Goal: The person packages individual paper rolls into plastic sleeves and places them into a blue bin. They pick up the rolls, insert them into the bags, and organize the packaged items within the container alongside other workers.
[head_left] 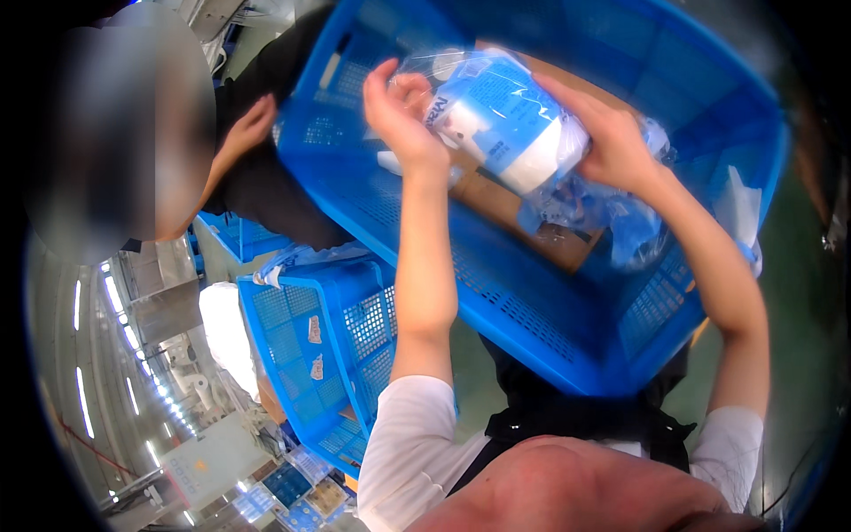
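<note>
Both hands are up over a big blue crate (532,293). The left hand (401,113) pinches the plastic wrap at one end of a blue and white packaged roll (510,124), and the right hand (612,142) is cupped around the other end. Under the hands there's cardboard (567,244) in the crate bottom. Further left sits a second blue crate (328,355), and another person's hand (248,124) is on the big crate's edge.

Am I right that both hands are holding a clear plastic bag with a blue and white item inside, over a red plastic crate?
Not quite. The head view shows both the left hand and the right hand holding the clear plastic bag with the blue and white item inside, but the plastic crate beneath it is blue, not red.
</note>
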A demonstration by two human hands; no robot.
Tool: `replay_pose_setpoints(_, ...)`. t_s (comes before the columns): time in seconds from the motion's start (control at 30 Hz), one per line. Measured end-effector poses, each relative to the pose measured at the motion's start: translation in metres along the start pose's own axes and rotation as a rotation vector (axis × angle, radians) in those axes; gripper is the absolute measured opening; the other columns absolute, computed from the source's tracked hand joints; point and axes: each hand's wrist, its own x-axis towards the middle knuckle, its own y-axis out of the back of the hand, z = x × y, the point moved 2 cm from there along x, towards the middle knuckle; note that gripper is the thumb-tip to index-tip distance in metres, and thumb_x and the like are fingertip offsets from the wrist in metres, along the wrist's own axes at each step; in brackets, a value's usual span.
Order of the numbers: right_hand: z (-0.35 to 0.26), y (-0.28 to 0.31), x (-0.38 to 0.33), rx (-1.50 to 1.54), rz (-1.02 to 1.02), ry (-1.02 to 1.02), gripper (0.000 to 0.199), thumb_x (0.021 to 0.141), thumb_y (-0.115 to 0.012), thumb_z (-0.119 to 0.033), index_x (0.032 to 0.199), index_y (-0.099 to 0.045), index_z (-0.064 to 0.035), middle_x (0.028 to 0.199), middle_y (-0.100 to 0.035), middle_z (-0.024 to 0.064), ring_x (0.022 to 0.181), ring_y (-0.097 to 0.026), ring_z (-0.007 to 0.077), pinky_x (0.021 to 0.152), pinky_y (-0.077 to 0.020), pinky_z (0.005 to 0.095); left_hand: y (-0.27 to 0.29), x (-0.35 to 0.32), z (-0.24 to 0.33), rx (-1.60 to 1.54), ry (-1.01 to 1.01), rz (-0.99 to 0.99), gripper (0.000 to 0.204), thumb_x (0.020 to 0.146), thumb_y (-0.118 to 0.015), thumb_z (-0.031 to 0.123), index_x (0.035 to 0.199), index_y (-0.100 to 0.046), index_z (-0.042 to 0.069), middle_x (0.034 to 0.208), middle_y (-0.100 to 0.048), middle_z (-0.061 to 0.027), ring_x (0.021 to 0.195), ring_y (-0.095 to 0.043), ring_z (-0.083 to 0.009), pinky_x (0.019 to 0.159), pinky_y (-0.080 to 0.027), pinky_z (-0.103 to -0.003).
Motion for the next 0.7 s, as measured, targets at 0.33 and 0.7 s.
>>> replay_pose_setpoints(0.33, 0.007, -0.005, 0.005, -0.301, -0.065, 0.005, 0.080, 0.055, -0.059, -0.003, 0.128, -0.034, -0.0264, 0.090, -0.053, 0.0093, 0.074, -0.055, 0.0337, 0.060, -0.0459, 0.0400, 0.003, 0.009, -0.021, 0.352, -0.081, -0.138, 0.016, 0.081, -0.054, 0.018, 0.085, -0.058, 0.003, 0.075, -0.055, -0.0005, 0.067, -0.048, -0.0062, 0.057, -0.039, -0.019)
replay_pose_setpoints(0.7, -0.014, 0.002, 0.004, -0.407, -0.055, 0.104, 0.071, 0.051, -0.061, -0.003, 0.118, -0.044, -0.0161, 0.084, -0.051, 0.0098, 0.065, -0.056, 0.0307, 0.054, -0.0452, 0.0384, -0.007, -0.001, -0.014, 0.154, 0.369, -0.268, 0.019, 0.080, -0.058, 0.022, 0.077, -0.056, 0.004, 0.071, -0.059, -0.0033, 0.062, -0.055, -0.0092, 0.058, -0.045, -0.021)
